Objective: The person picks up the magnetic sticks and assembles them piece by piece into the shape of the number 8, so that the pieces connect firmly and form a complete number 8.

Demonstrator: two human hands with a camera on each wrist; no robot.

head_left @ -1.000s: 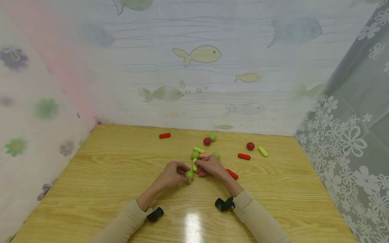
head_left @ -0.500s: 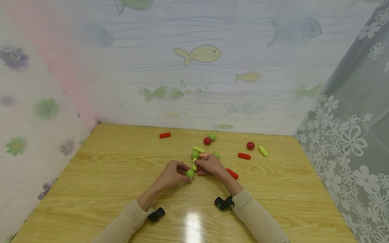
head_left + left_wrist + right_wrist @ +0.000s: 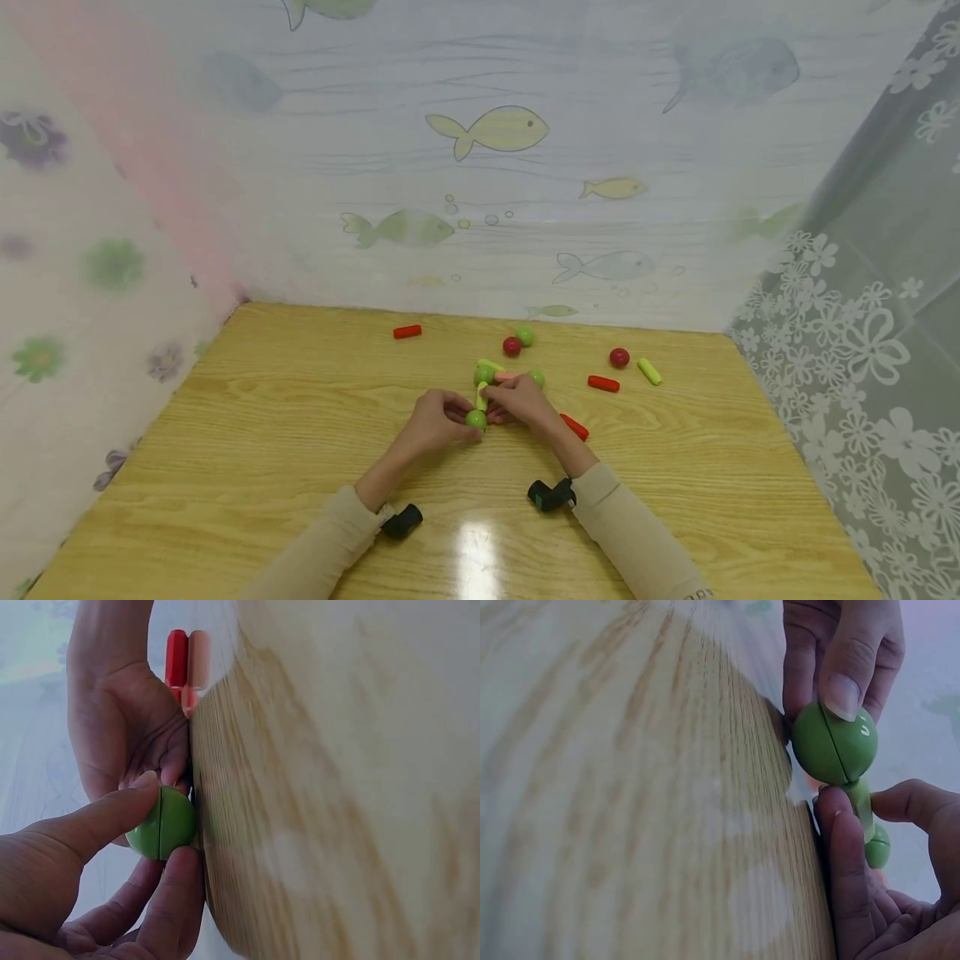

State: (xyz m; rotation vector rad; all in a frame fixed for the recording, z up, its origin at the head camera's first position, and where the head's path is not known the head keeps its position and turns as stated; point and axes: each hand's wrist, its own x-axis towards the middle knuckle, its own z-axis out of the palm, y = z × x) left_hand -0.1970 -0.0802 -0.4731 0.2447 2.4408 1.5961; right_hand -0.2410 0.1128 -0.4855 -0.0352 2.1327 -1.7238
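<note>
In the head view my left hand (image 3: pixel 438 419) pinches a green ball (image 3: pixel 476 420) between thumb and fingers; a seam line runs round this ball (image 3: pixel 165 825) in the left wrist view. My right hand (image 3: pixel 525 400) pinches a short yellow-green rod (image 3: pixel 481 396). The ball sits right at the rod's near end, as the right wrist view shows with the rod (image 3: pixel 861 806) between two balls. At the rod's far end is a second green ball (image 3: pixel 483 373). From there a salmon rod (image 3: pixel 505 377), partly hidden by my right hand, runs toward a third green ball (image 3: pixel 536 378).
Another yellow-green rod (image 3: pixel 491 365) lies behind the second ball. A dark red ball (image 3: pixel 512 347) and a green ball (image 3: pixel 524 337) sit farther back. To the right are a dark red ball (image 3: pixel 619 357), a yellow-green rod (image 3: pixel 649 372) and red rods (image 3: pixel 603 383). One red rod (image 3: pixel 407 332) lies back left.
My left hand has moved slightly right and away from me with the green ball, up against the rod's near end. The right hand keeps its pinch on the rod, shifted slightly forward.
</note>
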